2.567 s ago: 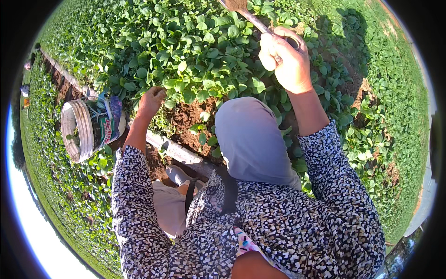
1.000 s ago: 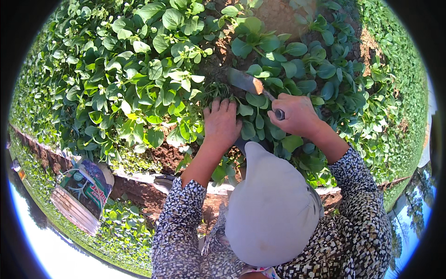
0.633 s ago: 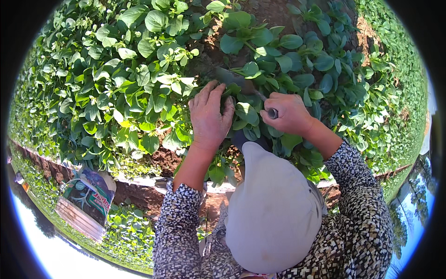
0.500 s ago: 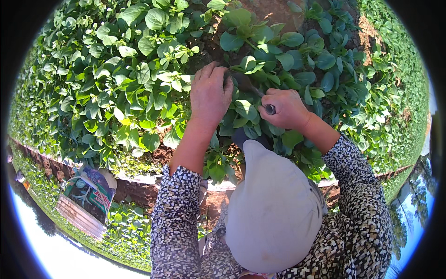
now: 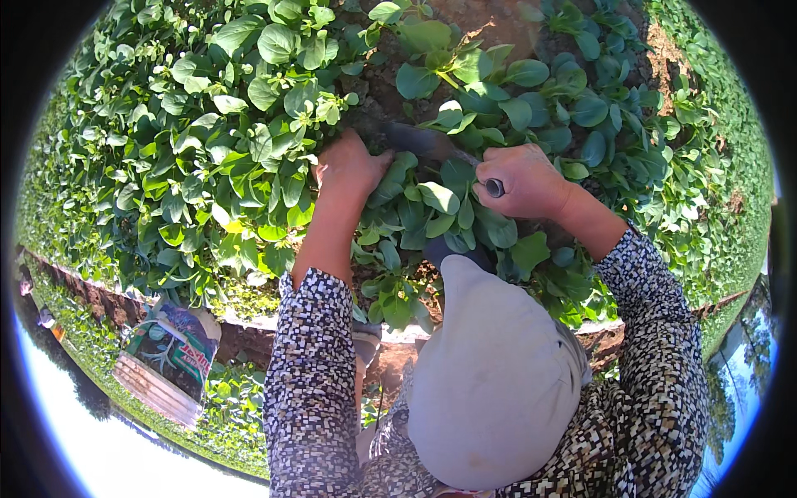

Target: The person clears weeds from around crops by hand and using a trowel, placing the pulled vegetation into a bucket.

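Note:
My right hand (image 5: 525, 184) is wrapped round the round handle of a sickle (image 5: 419, 139), with the handle's end showing at the fist. The sickle's dark, broad blade points left, low among the leaves, toward my left hand. My left hand (image 5: 349, 168) reaches into the leafy greens (image 5: 282, 153) just left of the blade tip. Its thumb sticks out to the right, while leaves and the hand itself hide its fingers. Whether they grip a stem cannot be seen. More round-leaved greens (image 5: 440, 197) stand between my hands.
Dense greens spread on both sides, with bare soil (image 5: 490, 21) at the top middle. A printed bag or carton (image 5: 170, 353) lies at the lower left, beside a soil furrow (image 5: 245, 344). A pale cap (image 5: 498, 373) covers the lower middle of the view.
My left hand has moved slightly left and down, deeper into the leaves. My right hand has shifted a little right, and more of the sickle's blade shows between the hands.

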### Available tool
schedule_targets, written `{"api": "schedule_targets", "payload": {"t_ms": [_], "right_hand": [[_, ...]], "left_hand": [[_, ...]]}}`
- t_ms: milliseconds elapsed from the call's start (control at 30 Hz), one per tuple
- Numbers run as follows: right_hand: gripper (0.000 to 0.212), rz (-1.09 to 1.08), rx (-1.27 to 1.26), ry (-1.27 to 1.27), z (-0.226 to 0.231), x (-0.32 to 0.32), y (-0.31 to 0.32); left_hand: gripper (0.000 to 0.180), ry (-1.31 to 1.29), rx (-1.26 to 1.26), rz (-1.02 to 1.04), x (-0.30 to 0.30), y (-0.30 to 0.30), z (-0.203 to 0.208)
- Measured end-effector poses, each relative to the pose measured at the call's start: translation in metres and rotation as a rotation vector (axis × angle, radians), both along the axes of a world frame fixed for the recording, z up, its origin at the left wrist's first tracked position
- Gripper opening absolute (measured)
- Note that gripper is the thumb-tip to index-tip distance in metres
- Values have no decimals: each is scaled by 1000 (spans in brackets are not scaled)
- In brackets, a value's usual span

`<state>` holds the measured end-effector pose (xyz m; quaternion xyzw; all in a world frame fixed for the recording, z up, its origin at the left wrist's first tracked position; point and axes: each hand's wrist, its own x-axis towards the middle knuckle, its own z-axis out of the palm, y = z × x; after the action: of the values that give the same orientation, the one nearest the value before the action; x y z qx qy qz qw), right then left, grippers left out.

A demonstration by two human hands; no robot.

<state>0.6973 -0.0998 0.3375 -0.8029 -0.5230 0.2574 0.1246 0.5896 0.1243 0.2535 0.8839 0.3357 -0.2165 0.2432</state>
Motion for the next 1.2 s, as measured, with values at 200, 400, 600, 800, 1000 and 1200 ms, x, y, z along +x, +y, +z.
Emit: {"api": "schedule_targets", "payload": {"t_ms": [200, 400, 600, 800, 1000, 1200], "right_hand": [[17, 26, 39, 0, -5, 4, 9], [16, 1, 29, 30, -6, 4, 10], [17, -97, 16, 85, -6, -7, 11], [19, -235, 36, 196, -18, -16, 6], [23, -324, -28, 333, -12, -17, 9], [25, -493, -1, 596, -17, -13, 6]], "left_hand": [[53, 66, 5, -152, 8, 2, -11], [44, -23, -38, -121, 3, 16, -25], [41, -98, -204, 77, -1, 18, -40], [42, -94, -305, 184, -1, 21, -48], [41, -121, -366, 213, -5, 28, -58], [35, -307, -761, 508, -8, 30, -49]]}}
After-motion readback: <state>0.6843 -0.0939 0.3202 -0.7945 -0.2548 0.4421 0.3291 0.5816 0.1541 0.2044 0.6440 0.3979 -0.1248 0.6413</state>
